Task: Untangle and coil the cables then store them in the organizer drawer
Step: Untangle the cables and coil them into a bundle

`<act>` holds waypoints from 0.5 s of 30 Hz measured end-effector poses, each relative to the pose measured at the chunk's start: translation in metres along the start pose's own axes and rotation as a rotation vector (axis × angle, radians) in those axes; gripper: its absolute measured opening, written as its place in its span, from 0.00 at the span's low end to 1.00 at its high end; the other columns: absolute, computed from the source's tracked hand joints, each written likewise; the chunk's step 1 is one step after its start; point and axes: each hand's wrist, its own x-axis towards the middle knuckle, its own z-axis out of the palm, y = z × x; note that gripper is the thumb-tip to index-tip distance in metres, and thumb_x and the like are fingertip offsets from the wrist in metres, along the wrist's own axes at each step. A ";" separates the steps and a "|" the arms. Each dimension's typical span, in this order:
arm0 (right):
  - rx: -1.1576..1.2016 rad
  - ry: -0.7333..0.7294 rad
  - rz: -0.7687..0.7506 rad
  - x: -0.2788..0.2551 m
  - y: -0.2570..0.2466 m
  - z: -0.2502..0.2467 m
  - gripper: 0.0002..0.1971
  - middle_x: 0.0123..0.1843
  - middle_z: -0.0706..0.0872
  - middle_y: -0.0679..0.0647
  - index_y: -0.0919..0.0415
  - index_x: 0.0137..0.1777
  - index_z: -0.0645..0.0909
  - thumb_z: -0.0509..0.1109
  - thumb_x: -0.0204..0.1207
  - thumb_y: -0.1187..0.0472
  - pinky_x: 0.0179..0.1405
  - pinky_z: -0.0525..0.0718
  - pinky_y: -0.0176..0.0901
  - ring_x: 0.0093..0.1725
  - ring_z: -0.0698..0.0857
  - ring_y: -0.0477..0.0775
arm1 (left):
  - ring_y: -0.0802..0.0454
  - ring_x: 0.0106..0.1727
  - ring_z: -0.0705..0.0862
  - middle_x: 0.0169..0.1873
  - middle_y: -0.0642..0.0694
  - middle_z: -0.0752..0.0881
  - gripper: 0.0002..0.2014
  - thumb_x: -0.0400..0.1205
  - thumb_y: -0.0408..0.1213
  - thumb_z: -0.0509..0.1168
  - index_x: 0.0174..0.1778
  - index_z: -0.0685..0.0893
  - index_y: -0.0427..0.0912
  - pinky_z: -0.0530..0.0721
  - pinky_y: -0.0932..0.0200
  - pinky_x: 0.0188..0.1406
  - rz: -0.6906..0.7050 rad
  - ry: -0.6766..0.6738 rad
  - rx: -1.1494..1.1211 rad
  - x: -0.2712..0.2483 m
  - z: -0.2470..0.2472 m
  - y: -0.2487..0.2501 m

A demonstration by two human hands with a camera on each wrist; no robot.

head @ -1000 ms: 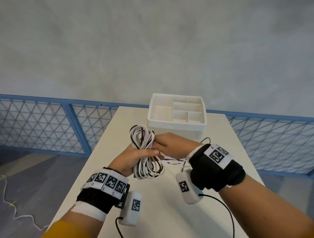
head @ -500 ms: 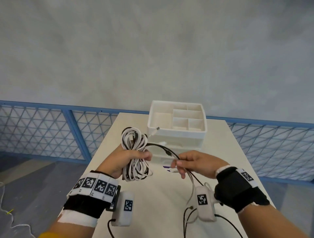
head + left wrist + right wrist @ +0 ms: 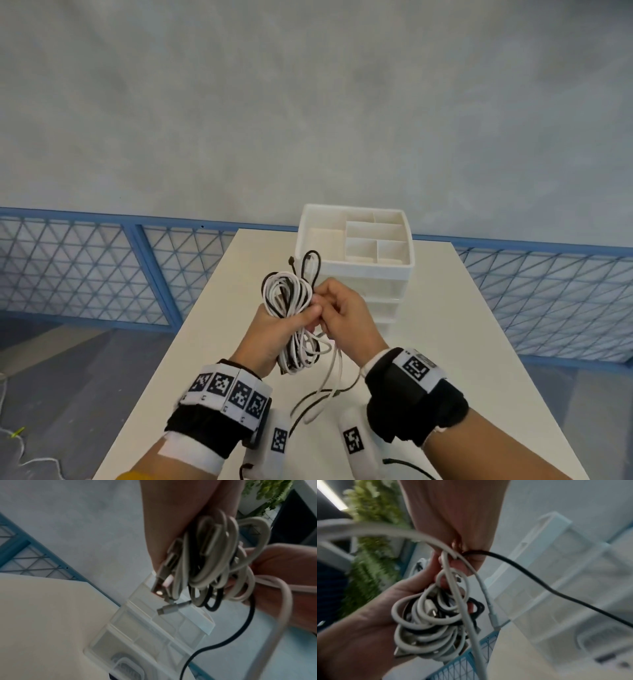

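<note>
A bundle of white and black cables [image 3: 289, 305] is held upright above the table. My left hand [image 3: 279, 325] grips the bundle [image 3: 211, 563] round its middle. My right hand [image 3: 334, 308] pinches loose white and black strands [image 3: 452, 555] right beside the bundle [image 3: 428, 616]. A black loop [image 3: 310, 265] sticks up from the top. Loose white and black ends [image 3: 322, 394] hang down onto the table. The white organizer [image 3: 356, 245] with its open top compartments stands just behind the hands, and its translucent drawers [image 3: 145, 635] look pushed in.
The white table [image 3: 445, 325] is narrow, with edges close on both sides. A blue mesh fence [image 3: 102, 274] runs behind it under a grey wall. Green plants [image 3: 373, 520] show in the right wrist view. Black sensor leads [image 3: 407, 467] trail from the wrist cameras.
My right hand, which had pulled strands out to the right, has come back to the bundle. The bundle has shifted right and up, in front of the organizer.
</note>
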 end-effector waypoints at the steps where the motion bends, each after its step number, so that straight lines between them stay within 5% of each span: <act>1: -0.091 -0.008 -0.062 0.001 0.000 0.002 0.10 0.27 0.82 0.54 0.58 0.37 0.76 0.61 0.78 0.71 0.27 0.76 0.31 0.26 0.80 0.48 | 0.40 0.44 0.83 0.42 0.30 0.85 0.22 0.64 0.38 0.76 0.49 0.84 0.29 0.85 0.51 0.43 -0.009 0.043 -0.018 0.000 0.000 -0.001; 3: -0.292 -0.058 -0.205 0.000 -0.001 0.004 0.08 0.34 0.83 0.57 0.62 0.41 0.80 0.62 0.74 0.73 0.37 0.78 0.34 0.34 0.81 0.52 | 0.38 0.47 0.83 0.45 0.29 0.86 0.26 0.60 0.40 0.76 0.52 0.84 0.30 0.85 0.50 0.45 -0.043 0.099 -0.072 -0.001 -0.001 -0.001; 8: -0.398 -0.192 -0.264 -0.001 -0.005 -0.004 0.16 0.47 0.70 0.53 0.66 0.64 0.77 0.63 0.77 0.71 0.46 0.70 0.19 0.41 0.72 0.34 | 0.47 0.42 0.90 0.47 0.33 0.88 0.26 0.64 0.33 0.73 0.58 0.82 0.27 0.88 0.58 0.36 -0.119 0.058 -0.237 -0.005 -0.002 0.005; 11: -0.384 -0.269 -0.217 -0.004 -0.007 -0.010 0.26 0.41 0.72 0.47 0.59 0.74 0.63 0.63 0.76 0.71 0.42 0.72 0.21 0.37 0.75 0.35 | 0.48 0.36 0.89 0.39 0.35 0.87 0.20 0.70 0.26 0.71 0.57 0.80 0.24 0.87 0.58 0.33 -0.102 0.055 -0.215 -0.004 0.002 0.008; 15: -0.387 -0.280 -0.212 -0.005 -0.010 -0.014 0.26 0.37 0.76 0.44 0.59 0.72 0.61 0.62 0.75 0.72 0.37 0.76 0.26 0.34 0.78 0.40 | 0.48 0.33 0.89 0.34 0.38 0.88 0.11 0.73 0.19 0.66 0.50 0.83 0.29 0.85 0.58 0.28 -0.054 0.052 -0.147 -0.003 0.012 0.012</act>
